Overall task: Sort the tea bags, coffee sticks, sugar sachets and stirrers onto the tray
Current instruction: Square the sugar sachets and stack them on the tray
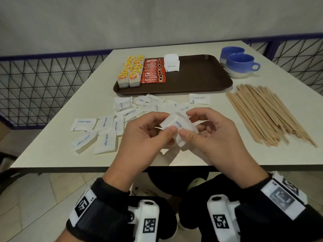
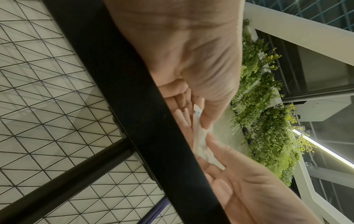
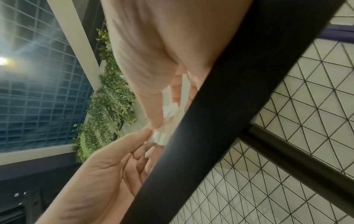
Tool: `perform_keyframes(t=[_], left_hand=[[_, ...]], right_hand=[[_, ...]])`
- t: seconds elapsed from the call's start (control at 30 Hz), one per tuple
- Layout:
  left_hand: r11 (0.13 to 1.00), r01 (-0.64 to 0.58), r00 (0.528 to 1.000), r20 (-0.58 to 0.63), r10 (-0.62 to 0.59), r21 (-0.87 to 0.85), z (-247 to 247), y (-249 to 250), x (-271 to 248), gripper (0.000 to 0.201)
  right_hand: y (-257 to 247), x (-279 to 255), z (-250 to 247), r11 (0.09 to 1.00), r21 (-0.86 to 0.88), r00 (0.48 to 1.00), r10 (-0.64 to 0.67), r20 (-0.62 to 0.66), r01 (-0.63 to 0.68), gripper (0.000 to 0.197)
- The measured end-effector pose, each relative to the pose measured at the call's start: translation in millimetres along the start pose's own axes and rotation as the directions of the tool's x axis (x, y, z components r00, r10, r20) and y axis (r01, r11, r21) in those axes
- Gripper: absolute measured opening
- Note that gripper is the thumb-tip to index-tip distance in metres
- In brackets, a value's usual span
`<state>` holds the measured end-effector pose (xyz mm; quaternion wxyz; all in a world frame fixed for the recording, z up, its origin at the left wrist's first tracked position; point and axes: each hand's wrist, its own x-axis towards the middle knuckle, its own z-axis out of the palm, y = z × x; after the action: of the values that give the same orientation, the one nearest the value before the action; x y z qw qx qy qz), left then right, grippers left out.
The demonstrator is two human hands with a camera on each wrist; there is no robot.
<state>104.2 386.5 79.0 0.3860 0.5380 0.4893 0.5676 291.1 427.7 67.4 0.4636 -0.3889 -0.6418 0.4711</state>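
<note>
Both hands hold a small stack of white sugar sachets [image 1: 178,125] just above the table's near edge. My left hand [image 1: 157,132] pinches its left end with thumb on top; my right hand [image 1: 197,135] pinches its right end. The wrist views show the stack edge-on [image 2: 199,136] [image 3: 168,112] between the thumbs and fingers. On the brown tray [image 1: 201,79] stand rows of yellow tea bags [image 1: 130,72], red coffee sticks [image 1: 153,70] and a pile of sugar sachets [image 1: 172,62]. Loose sachets [image 1: 104,126] lie scattered before the tray. Wooden stirrers [image 1: 267,112] lie heaped on the right.
Two blue cups [image 1: 239,62] stand to the right of the tray near the far corner. The right half of the tray holds nothing. A wire mesh fence [image 1: 43,81] runs behind and left of the white table [image 1: 218,154].
</note>
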Motion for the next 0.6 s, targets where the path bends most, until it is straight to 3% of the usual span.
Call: perform_keyframes(t=[0.13, 0.3, 0.43, 0.6], left_hand=[[1.0, -0.016, 1.0, 0.006, 0.016, -0.017, -1.3, 0.0, -0.5, 0.015], [0.998, -0.028, 0.999, 0.036, 0.026, 0.047, 0.8, 4.6, -0.7, 0.024], [0.982, -0.105, 0.994, -0.019, 0.109, 0.154, -0.6, -1.3, 1.9, 0.021], [0.977, -0.116, 0.99, -0.057, 0.129, 0.18, -3.3, -4.1, 3.0, 0.014]], right_hand=[[-2.2, 0.2, -0.3, 0.998, 0.064, 0.999, -0.001, 0.042, -0.002, 0.004], [-3.8, -1.7, -4.7, 0.995, 0.097, 0.998, -0.017, 0.058, 0.011, 0.007], [-3.9, -2.4, -2.8, 0.993, 0.117, 0.992, -0.034, 0.125, 0.019, 0.006], [-5.7, -1.7, -3.5, 0.992, 0.127, 0.995, 0.005, 0.098, -0.018, 0.003]])
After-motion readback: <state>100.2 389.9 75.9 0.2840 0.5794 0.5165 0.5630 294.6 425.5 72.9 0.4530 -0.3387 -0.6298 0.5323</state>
